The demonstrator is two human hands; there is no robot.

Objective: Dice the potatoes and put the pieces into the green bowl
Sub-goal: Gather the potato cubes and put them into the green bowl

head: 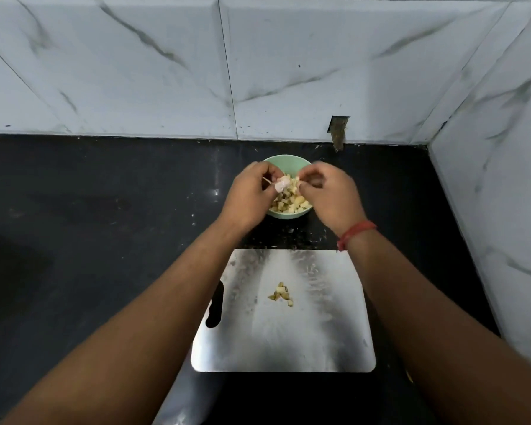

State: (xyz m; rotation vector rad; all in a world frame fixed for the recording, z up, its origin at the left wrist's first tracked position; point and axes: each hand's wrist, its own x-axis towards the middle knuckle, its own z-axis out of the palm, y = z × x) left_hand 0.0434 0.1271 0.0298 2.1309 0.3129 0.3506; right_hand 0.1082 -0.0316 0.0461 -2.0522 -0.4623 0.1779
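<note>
Steel board [319, 332] retains few dice [281, 294]; both hands [252, 194] [331, 194], fingers curled, drop pieces into green bowl [285, 162]; remainder awaits transfer.

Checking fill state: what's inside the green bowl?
Diced potato pieces fill the green bowl. The left hand and right hand hover over it, hiding both sides.

— How are the arms lying?

— Both forearms are reaching from the near edge toward the far middle, converging, bare, with a red thread band [354, 234] circling the right wrist.

— And the hands?

— The left hand [252, 194] is curling its fingers, pinching something pale at the fingertips. The right hand [328, 194] is curling too, fingertips bunched; its grip's contents are hidden.
</note>
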